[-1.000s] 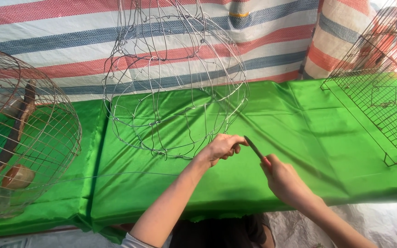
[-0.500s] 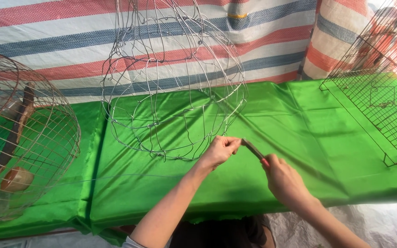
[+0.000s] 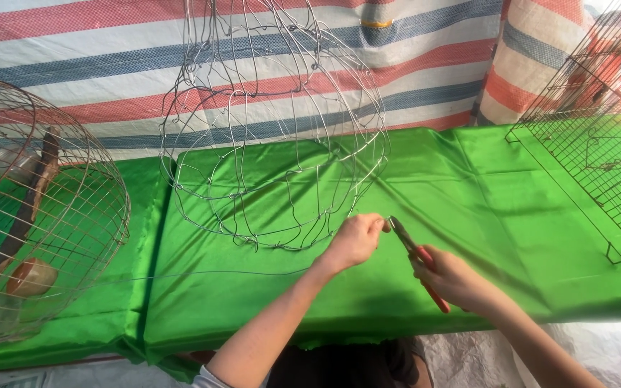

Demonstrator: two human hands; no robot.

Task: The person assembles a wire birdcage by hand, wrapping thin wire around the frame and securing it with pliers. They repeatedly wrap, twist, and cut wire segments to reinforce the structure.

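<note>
so compared with a second ago the left hand (image 3: 356, 241) and the right hand (image 3: 453, 279) have drifted a bit further right along the front of the table (image 3: 468, 215), and the wire frame (image 3: 274, 136) has turned a little with them, so a different stretch of its lower rim now sits by the fingers. the pliers (image 3: 417, 260) have stayed in the right hand the whole time, nose pointing up and left, now right against the left hand's knuckles.

left fingers are curled closed, pinching something thin at the bottom edge of the frame. looks like wire, but too fine to be sure. right fingers are wrapped shut around the red handles of the pliers. whether the plier tips are actually biting anything i can't tell, the left hand is in the way.

my read: the work is moving round the rim joint by joint, and this is one more spot getting tied off.

the frame itself stands on the green cloth, leaning toward the striped tarp (image 3: 73, 79) behind. a finished round cage (image 3: 30, 215) sits far left, a flat-sided mesh cage (image 3: 598, 151) far right, both well apart from the hands.
</note>
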